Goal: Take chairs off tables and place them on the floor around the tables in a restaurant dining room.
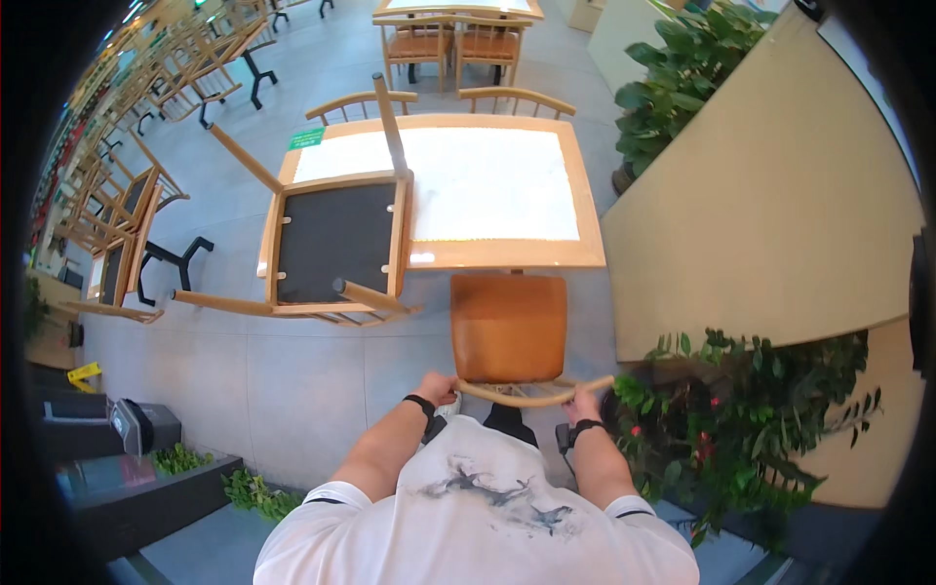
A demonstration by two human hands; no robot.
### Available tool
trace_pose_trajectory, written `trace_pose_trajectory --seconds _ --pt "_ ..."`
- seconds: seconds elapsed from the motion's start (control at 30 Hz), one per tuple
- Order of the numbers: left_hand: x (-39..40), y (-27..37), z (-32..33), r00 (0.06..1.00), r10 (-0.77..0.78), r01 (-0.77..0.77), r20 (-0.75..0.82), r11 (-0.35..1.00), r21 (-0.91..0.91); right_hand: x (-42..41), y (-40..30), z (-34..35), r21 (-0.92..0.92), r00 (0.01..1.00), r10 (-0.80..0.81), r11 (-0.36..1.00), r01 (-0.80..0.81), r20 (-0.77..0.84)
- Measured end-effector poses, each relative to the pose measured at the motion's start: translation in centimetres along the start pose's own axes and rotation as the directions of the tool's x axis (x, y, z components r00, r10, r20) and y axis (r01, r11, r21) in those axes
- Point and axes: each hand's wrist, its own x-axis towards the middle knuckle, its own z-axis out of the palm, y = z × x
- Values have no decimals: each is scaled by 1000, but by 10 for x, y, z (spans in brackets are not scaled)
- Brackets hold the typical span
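Note:
A wooden chair with an orange-brown seat [510, 327] stands upright on the floor at the near side of a wood-edged table [594, 219]. My left hand [438, 388] grips the left end of its curved wooden back rail [512, 398]. At the rail's right part is my right hand [583, 404], its fingers closed around the wood. A second chair [336, 245] lies upside down on the table's left part, its dark underside and legs facing up. Both wrists wear black bands.
Two chair backs [517, 93] show behind the table. To the right are a beige partition [753, 212], a potted leafy plant [669, 95] and flowering plants [731, 431]. More tables with upturned chairs [121, 219] line the left. A yellow floor sign [84, 375] is at far left.

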Motion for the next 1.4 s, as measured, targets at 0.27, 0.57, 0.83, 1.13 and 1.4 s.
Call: trace_pose_trajectory --seconds 0.27,0.57,0.83,1.13,1.4 --pt "18 8 13 995 -61 43 -77 975 -218 30 -7 -1 -111 999 -38 993 33 -36" --pt "63 83 45 964 129 -213 -234 900 -381 56 -92 81 -67 997 -71 995 72 10" --pt "70 170 88 813 429 -339 -393 898 280 80 -162 147 -106 994 6 994 5 105" --pt "88 91 73 945 82 -131 -317 982 -137 100 -125 91 -289 949 237 942 -172 209" --pt "140 88 40 804 517 -374 -295 824 425 91 -113 121 -261 941 54 965 37 334"
